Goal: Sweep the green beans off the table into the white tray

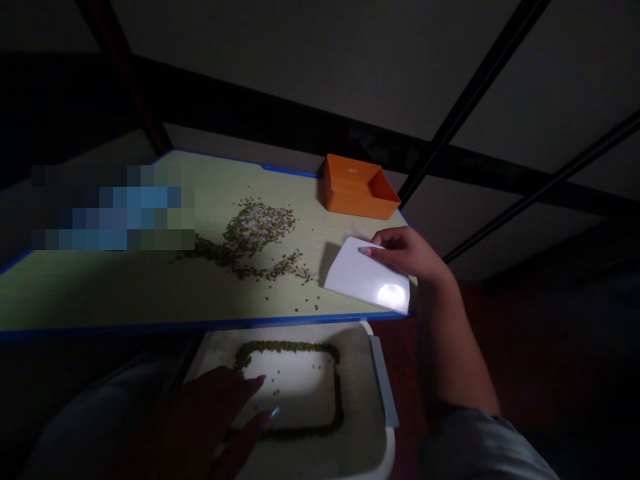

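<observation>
My right hand [407,253] grips a white card [363,273] by its far edge, its lower edge resting on the pale table [125,287] near the right corner. Left of the card lies a scatter of small green beans [250,237] on the tabletop. Below the table's front edge my left hand [210,413] holds a white tray [360,400], thumb and fingers over its near-left rim. Green beans [300,350] line the tray's inner edges, leaving the middle bare.
An orange open box [357,187] stands at the table's far right corner. The table has a blue edge. Dark metal bars run across the wall behind. A blurred patch covers the table's left part. The room is dim.
</observation>
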`<state>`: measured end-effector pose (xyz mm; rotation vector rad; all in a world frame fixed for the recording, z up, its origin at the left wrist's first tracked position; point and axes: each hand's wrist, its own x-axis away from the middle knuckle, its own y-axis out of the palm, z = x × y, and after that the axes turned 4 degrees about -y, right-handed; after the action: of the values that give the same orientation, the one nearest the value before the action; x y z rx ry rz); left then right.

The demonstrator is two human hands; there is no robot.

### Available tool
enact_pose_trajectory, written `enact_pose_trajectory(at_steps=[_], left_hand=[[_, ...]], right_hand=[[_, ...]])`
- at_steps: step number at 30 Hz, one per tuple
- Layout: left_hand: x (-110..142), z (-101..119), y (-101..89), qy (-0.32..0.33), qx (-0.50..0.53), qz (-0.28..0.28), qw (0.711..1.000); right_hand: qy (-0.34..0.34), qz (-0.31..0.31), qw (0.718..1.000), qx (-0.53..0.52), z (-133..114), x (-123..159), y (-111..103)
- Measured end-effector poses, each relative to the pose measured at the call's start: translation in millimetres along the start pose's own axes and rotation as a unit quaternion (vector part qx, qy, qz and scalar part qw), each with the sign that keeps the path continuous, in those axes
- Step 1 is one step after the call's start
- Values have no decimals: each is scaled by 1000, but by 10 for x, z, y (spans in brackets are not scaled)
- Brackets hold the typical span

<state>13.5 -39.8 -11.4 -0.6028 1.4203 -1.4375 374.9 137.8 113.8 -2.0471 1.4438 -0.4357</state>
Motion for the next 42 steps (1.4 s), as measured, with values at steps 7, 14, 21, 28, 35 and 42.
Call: enact_pose_trajectory(at_steps=[7, 14, 21, 28, 35, 42], left_hand=[[13, 5, 30, 6, 1, 12, 1000], [33, 10, 3, 11, -35, 5, 999], [27, -43, 45, 26, -24, 28, 999], [-9, -45, 20, 43, -13, 68, 997], [-2, 12, 61, -3, 22, 69, 997], [-69, 161, 91, -77, 75, 57, 993]], right_hand=[[-25, -69, 997, -27, -83, 50, 17], [-57, -73, 996, 15, -38, 6, 85], [21, 6, 994, 103, 53, -9, -24], [93, 155, 960, 216, 60, -3, -185], [59, 86, 993, 50, 8, -13, -26], [106, 155, 963, 195, -18, -119, 26]])
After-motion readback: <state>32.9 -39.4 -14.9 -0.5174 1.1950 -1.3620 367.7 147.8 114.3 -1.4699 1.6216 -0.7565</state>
